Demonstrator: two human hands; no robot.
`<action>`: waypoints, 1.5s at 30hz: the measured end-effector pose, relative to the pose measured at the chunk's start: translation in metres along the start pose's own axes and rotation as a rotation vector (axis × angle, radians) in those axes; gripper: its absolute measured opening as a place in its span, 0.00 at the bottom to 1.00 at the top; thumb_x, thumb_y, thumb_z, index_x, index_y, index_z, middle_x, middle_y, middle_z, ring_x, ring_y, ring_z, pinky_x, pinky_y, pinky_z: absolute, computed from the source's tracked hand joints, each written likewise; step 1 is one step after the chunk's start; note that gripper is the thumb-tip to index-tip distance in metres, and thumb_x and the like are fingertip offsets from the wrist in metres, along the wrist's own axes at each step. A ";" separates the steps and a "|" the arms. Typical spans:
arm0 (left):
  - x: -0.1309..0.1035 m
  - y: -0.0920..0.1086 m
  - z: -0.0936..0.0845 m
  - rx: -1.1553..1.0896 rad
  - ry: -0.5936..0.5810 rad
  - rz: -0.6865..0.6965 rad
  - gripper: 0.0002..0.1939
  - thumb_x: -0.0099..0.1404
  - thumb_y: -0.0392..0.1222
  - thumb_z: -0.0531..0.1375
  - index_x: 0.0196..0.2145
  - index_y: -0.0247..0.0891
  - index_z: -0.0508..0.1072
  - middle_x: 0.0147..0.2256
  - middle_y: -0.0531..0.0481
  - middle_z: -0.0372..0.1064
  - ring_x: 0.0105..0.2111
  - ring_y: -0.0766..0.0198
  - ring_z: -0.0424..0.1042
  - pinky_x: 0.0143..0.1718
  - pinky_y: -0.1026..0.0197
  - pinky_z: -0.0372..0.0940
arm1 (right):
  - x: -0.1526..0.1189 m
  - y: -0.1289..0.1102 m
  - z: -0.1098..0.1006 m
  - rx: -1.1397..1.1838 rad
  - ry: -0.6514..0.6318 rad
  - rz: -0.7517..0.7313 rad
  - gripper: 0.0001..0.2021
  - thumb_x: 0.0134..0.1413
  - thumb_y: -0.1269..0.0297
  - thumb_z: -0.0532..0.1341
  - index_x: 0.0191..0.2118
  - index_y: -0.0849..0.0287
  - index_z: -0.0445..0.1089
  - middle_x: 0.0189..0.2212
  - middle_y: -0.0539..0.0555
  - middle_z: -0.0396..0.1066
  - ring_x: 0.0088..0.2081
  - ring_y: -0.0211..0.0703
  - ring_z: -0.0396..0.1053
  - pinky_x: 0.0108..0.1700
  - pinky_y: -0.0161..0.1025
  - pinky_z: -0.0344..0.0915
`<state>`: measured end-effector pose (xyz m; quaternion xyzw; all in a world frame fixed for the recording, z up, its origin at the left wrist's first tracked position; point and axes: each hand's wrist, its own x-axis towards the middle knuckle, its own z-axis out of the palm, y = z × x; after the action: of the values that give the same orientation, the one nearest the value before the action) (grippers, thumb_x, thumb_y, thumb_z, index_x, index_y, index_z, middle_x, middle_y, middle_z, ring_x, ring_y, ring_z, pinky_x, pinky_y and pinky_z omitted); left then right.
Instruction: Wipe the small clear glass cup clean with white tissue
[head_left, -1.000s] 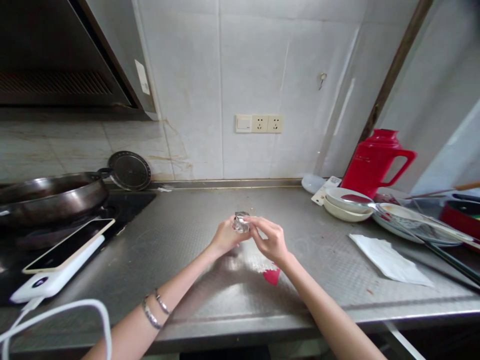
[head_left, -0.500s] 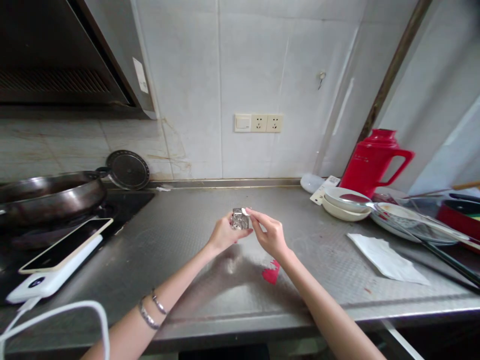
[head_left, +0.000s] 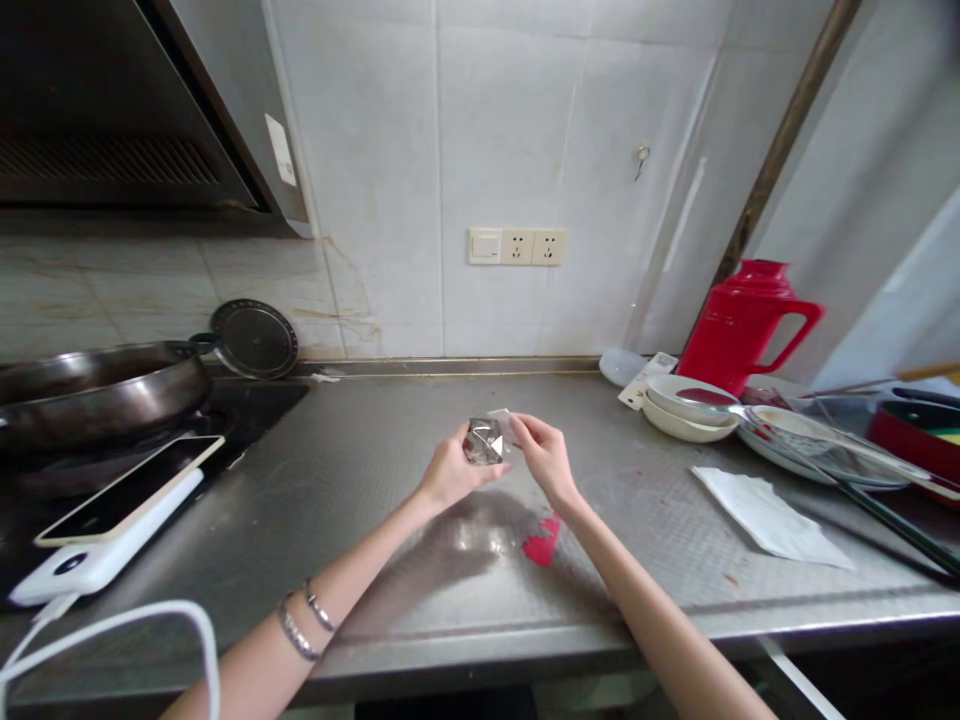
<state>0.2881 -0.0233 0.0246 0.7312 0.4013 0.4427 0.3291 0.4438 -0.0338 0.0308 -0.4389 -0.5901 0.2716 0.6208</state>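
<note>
- Far left: wide, round, dark-handled metal pan (head_left: pixel 105 392) on a black glass hob (head_left: pixel 255 408).
- Left of centre: left hand (head_left: pixel 450 472), partly closed, gripping a small, shiny, silvery, squarish object (head_left: pixel 480 445); its material cannot be told.
- Centre: the silvery object, raised above the grey metal counter (head_left: pixel 360 430), with a thin, whitish piece (head_left: pixel 498 414) at its upper right.
- Below: jagged red scrap (head_left: pixel 540 548) lying on the counter.
- Right of centre: right hand (head_left: pixel 547 455), fingertips pinched together on the whitish piece.
- Right: glossy red thermos jug (head_left: pixel 739 330) behind stacked pale bowls (head_left: pixel 686 425).
</note>
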 end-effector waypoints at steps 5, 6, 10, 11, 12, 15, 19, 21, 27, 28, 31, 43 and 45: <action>0.001 0.000 0.000 0.014 0.013 0.008 0.32 0.47 0.49 0.69 0.49 0.37 0.68 0.36 0.48 0.75 0.33 0.62 0.73 0.33 0.65 0.65 | -0.003 -0.005 0.002 0.232 -0.261 0.140 0.20 0.52 0.54 0.61 0.49 0.57 0.70 0.46 0.56 0.73 0.45 0.47 0.72 0.42 0.42 0.72; 0.002 -0.001 -0.001 0.021 0.024 0.010 0.31 0.47 0.48 0.69 0.49 0.37 0.68 0.36 0.48 0.75 0.34 0.62 0.73 0.34 0.64 0.66 | -0.004 -0.006 0.002 0.240 -0.299 0.129 0.22 0.50 0.56 0.62 0.51 0.56 0.68 0.47 0.56 0.72 0.46 0.47 0.72 0.43 0.42 0.71; 0.003 -0.002 -0.003 0.050 0.025 0.030 0.28 0.48 0.45 0.68 0.47 0.37 0.68 0.38 0.47 0.75 0.36 0.60 0.74 0.36 0.63 0.66 | -0.006 -0.007 0.003 0.253 -0.344 0.108 0.29 0.42 0.63 0.68 0.54 0.55 0.63 0.50 0.56 0.70 0.47 0.46 0.72 0.48 0.43 0.69; 0.002 -0.001 -0.003 0.056 0.017 0.029 0.28 0.48 0.44 0.68 0.47 0.37 0.68 0.38 0.47 0.75 0.36 0.60 0.74 0.36 0.63 0.66 | -0.006 -0.007 0.004 0.246 -0.335 0.108 0.30 0.41 0.63 0.68 0.53 0.55 0.63 0.49 0.56 0.70 0.47 0.46 0.71 0.49 0.43 0.68; 0.002 -0.001 -0.003 0.060 0.011 0.027 0.27 0.49 0.44 0.68 0.47 0.38 0.68 0.39 0.47 0.75 0.36 0.60 0.74 0.36 0.63 0.66 | -0.006 -0.006 0.004 0.234 -0.326 0.108 0.30 0.40 0.64 0.68 0.53 0.55 0.64 0.48 0.55 0.71 0.47 0.46 0.71 0.49 0.43 0.68; 0.002 -0.004 -0.001 0.040 -0.007 0.014 0.31 0.49 0.44 0.68 0.50 0.37 0.65 0.40 0.46 0.75 0.38 0.58 0.74 0.38 0.61 0.67 | -0.005 -0.007 0.004 0.207 -0.300 0.094 0.29 0.39 0.64 0.69 0.51 0.56 0.65 0.46 0.55 0.72 0.46 0.46 0.72 0.48 0.43 0.69; 0.002 -0.012 0.000 0.005 -0.072 -0.006 0.54 0.46 0.47 0.70 0.63 0.35 0.45 0.48 0.39 0.70 0.46 0.53 0.72 0.47 0.54 0.65 | -0.004 -0.010 0.003 0.196 -0.277 0.121 0.28 0.38 0.63 0.69 0.50 0.57 0.66 0.42 0.54 0.74 0.42 0.46 0.74 0.43 0.41 0.71; 0.001 -0.016 0.001 0.057 -0.105 0.027 0.62 0.43 0.49 0.71 0.65 0.37 0.37 0.54 0.35 0.63 0.52 0.49 0.67 0.52 0.49 0.62 | -0.004 -0.011 0.002 0.211 -0.267 0.194 0.28 0.40 0.61 0.68 0.51 0.58 0.65 0.41 0.55 0.74 0.38 0.46 0.74 0.36 0.40 0.73; -0.002 -0.017 -0.001 0.207 -0.034 0.142 0.67 0.41 0.53 0.71 0.66 0.45 0.32 0.62 0.33 0.44 0.51 0.45 0.66 0.49 0.44 0.64 | -0.003 -0.012 -0.002 0.275 -0.277 0.301 0.23 0.48 0.53 0.64 0.49 0.59 0.68 0.43 0.57 0.73 0.39 0.47 0.74 0.31 0.38 0.73; -0.001 -0.017 -0.001 0.198 -0.015 0.163 0.65 0.42 0.52 0.71 0.66 0.45 0.33 0.62 0.33 0.45 0.50 0.47 0.66 0.48 0.45 0.65 | -0.003 -0.012 -0.002 0.274 -0.279 0.305 0.23 0.48 0.52 0.64 0.48 0.59 0.68 0.42 0.57 0.73 0.39 0.47 0.74 0.30 0.38 0.73; 0.001 -0.017 -0.002 0.178 0.001 0.209 0.60 0.44 0.51 0.70 0.65 0.44 0.38 0.60 0.35 0.48 0.52 0.48 0.64 0.49 0.48 0.65 | -0.004 -0.011 0.000 0.275 -0.290 0.324 0.24 0.48 0.50 0.63 0.48 0.59 0.69 0.41 0.57 0.73 0.40 0.47 0.73 0.30 0.36 0.73; 0.001 -0.016 -0.001 -0.008 -0.033 0.181 0.42 0.45 0.45 0.71 0.53 0.41 0.55 0.47 0.43 0.68 0.45 0.55 0.71 0.47 0.55 0.65 | 0.002 0.004 0.003 0.213 -0.181 0.420 0.22 0.49 0.46 0.59 0.40 0.60 0.72 0.30 0.53 0.72 0.25 0.37 0.68 0.23 0.33 0.68; 0.000 -0.014 -0.001 -0.068 -0.062 0.155 0.41 0.45 0.44 0.71 0.53 0.41 0.54 0.46 0.44 0.68 0.43 0.57 0.72 0.45 0.56 0.66 | 0.004 0.007 0.000 0.111 -0.192 0.346 0.20 0.49 0.48 0.60 0.39 0.60 0.73 0.28 0.52 0.72 0.24 0.38 0.68 0.22 0.33 0.68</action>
<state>0.2831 -0.0169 0.0134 0.7619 0.3177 0.4574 0.3308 0.4453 -0.0266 0.0266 -0.4709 -0.5465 0.4471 0.5288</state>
